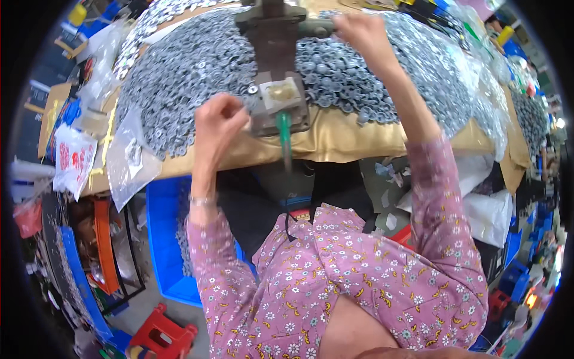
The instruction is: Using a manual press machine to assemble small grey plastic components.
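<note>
A dark metal hand press (274, 51) stands at the middle of the table's near edge. My right hand (363, 35), slightly blurred, is closed round the end of its side lever (315, 27). Left of the press base (261, 124), my left hand (220, 115) is raised with thumb and fingers curled together; what they hold, if anything, is too small to tell. On the base lie a small round grey part (252, 90) and a pale plate with a yellowish patch (281, 91). A green-ended rod (284, 124) sticks out toward me.
Heaps of small grey round parts (179, 78) cover the table on both sides of the press. Brown paper (347, 137) lines the front edge. A clear plastic bag (133, 158) hangs at the left, above a blue bin (164, 239). A red stool (161, 335) stands on the floor.
</note>
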The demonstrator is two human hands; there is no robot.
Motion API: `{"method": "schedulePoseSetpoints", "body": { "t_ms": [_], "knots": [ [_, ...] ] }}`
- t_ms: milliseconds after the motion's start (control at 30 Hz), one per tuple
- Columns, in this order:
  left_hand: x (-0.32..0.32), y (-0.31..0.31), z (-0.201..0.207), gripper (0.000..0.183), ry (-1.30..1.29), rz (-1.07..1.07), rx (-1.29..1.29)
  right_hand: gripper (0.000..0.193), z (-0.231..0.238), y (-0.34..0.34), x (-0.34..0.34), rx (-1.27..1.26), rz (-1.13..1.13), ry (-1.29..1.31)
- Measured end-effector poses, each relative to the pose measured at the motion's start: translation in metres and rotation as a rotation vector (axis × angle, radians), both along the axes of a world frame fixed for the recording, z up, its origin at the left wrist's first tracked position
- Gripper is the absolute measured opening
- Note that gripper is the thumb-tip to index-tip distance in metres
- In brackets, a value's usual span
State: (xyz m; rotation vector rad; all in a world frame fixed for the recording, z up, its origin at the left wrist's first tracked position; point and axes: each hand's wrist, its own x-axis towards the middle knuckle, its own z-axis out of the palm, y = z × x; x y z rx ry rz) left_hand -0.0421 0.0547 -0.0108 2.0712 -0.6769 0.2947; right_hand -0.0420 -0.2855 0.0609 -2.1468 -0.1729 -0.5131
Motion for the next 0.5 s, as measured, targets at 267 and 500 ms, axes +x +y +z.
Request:
{"method": "schedulePoseSetpoints", "body": {
  "t_ms": [267,500],
  "knots": [
    [-0.083,0.145,-0.002,0.021,0.346,0.358,0.483,0.011,-0.095,0.03,-0.086,-0.526,-0.077,-0.1],
    [-0.035,0.075,-0.026,0.031,0.052,0.482,0.295,0.009,-0.106,0.023,-0.081,-0.55,-0.067,-0.088]
  ]
}}
